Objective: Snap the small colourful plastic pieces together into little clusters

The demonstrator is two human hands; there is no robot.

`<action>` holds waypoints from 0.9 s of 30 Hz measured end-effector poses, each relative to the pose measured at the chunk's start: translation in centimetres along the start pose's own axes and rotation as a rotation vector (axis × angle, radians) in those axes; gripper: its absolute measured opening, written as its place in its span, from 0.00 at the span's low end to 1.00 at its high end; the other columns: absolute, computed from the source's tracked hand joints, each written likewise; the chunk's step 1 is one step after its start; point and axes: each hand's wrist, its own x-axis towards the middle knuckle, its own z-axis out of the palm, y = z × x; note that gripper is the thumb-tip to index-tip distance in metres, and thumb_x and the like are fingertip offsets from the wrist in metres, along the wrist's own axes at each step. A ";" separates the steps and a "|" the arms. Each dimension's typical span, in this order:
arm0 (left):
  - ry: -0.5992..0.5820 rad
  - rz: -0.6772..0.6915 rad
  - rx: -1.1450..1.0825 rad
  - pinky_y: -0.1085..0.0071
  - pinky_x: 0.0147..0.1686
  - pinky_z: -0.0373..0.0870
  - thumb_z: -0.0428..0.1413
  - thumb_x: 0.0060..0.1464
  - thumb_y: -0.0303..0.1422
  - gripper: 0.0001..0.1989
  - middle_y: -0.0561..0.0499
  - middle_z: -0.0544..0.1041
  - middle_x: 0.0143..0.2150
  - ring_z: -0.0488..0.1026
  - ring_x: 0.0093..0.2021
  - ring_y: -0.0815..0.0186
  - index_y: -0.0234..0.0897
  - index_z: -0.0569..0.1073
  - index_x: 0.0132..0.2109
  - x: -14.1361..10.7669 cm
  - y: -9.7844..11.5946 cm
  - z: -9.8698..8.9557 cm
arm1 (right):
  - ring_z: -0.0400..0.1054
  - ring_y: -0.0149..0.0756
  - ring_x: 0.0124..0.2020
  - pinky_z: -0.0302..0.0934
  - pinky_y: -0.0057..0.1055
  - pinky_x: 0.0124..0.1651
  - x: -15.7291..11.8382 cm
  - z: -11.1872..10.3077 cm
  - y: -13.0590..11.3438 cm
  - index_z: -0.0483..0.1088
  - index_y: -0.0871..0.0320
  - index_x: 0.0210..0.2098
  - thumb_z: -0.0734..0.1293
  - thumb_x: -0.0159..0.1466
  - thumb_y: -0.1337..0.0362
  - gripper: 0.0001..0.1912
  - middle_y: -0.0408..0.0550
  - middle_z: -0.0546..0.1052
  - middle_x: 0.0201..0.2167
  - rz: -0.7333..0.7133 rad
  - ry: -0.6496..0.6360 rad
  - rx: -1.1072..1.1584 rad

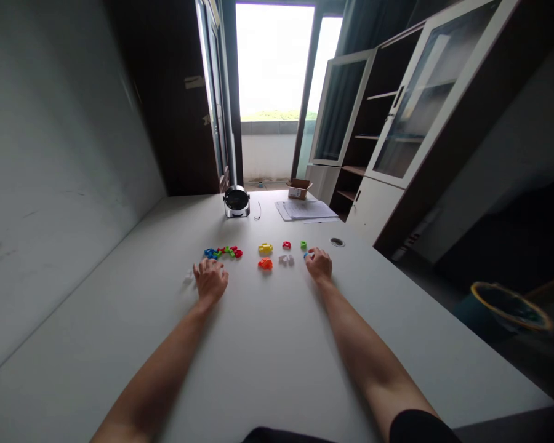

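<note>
My left hand point(211, 280) rests low over the white table with its fingers curved and apart. Just beyond its fingertips lies a loose cluster of small plastic pieces: blue pieces point(209, 253), green ones and red pieces point(238, 253). White pieces point(189, 278) sit left of the hand, partly hidden by it. My right hand point(319, 264) has its fingers closed around a small blue piece point(306, 255), which peeks out at the fingertips. Between the hands are a yellow group point(265, 248), an orange group point(265, 264), a white group point(287, 259), a red piece point(287, 245) and a green piece point(303, 245).
Farther back on the table point(258, 357) stand a round black object on a silver stand point(237, 202), papers point(307, 210) and an open cardboard box point(298, 188). A cable hole point(337, 242) is near the right edge. A bin point(510, 307) stands on the right.
</note>
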 end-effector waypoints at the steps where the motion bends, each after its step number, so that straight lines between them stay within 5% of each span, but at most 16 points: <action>1: 0.012 -0.045 0.016 0.43 0.64 0.40 0.54 0.56 0.33 0.09 0.42 0.73 0.53 0.57 0.61 0.47 0.40 0.76 0.43 0.2 -0.4 0.0 | 0.65 0.42 0.42 0.54 0.33 0.47 0.0 0.0 -0.2 0.73 0.58 0.42 0.62 0.63 0.65 0.11 0.53 0.75 0.38 -0.014 -0.002 0.010; 6: -0.060 -0.151 0.034 0.38 0.63 0.39 0.54 0.55 0.33 0.10 0.39 0.74 0.52 0.59 0.61 0.45 0.39 0.77 0.43 0.8 -2.0 0.5 | 0.64 0.42 0.40 0.54 0.34 0.47 -0.2 -0.8 -1.6 0.73 0.59 0.38 0.60 0.64 0.65 0.10 0.53 0.74 0.36 -0.096 -0.001 0.061; 13: -0.128 0.109 -0.163 0.52 0.64 0.52 0.52 0.56 0.30 0.10 0.45 0.76 0.50 0.69 0.53 0.54 0.41 0.77 0.43 1.0 -1.1 0.5 | 0.66 0.41 0.39 0.57 0.35 0.48 -1.2 -2.5 -5.5 0.73 0.58 0.36 0.61 0.63 0.67 0.08 0.51 0.75 0.34 -0.270 0.007 0.225; 18: -0.143 0.219 -0.305 0.58 0.60 0.60 0.51 0.57 0.29 0.09 0.48 0.76 0.50 0.69 0.53 0.57 0.42 0.76 0.40 1.0 -0.5 0.1 | 0.67 0.37 0.35 0.57 0.31 0.43 -3.9 -3.5 -9.5 0.71 0.56 0.34 0.61 0.62 0.70 0.08 0.46 0.75 0.31 -0.462 -0.102 0.368; 22: -0.017 0.020 -0.205 0.52 0.63 0.54 0.52 0.55 0.28 0.10 0.46 0.76 0.49 0.68 0.55 0.53 0.41 0.77 0.41 1.2 -1.3 0.6 | 0.67 0.34 0.34 0.57 0.30 0.42 -7.7 -3.6 -12.8 0.71 0.57 0.35 0.62 0.65 0.70 0.06 0.45 0.75 0.31 -0.672 -0.224 0.466; 24: -0.009 -0.086 -0.181 0.54 0.59 0.59 0.53 0.54 0.29 0.11 0.45 0.76 0.48 0.69 0.53 0.53 0.40 0.76 0.44 1.3 -2.0 1.0 | 0.66 0.32 0.32 0.57 0.28 0.40 -9.6 -3.3 -13.8 0.71 0.56 0.36 0.63 0.64 0.71 0.06 0.44 0.75 0.30 -0.762 -0.306 0.501; 27: -0.051 -0.065 -0.228 0.57 0.55 0.64 0.53 0.53 0.29 0.13 0.44 0.76 0.47 0.71 0.49 0.54 0.39 0.75 0.46 1.3 -2.5 1.7 | 0.66 0.32 0.31 0.57 0.27 0.38 -11.8 -2.4 -14.5 0.72 0.55 0.35 0.64 0.63 0.72 0.06 0.43 0.75 0.29 -0.887 -0.399 0.499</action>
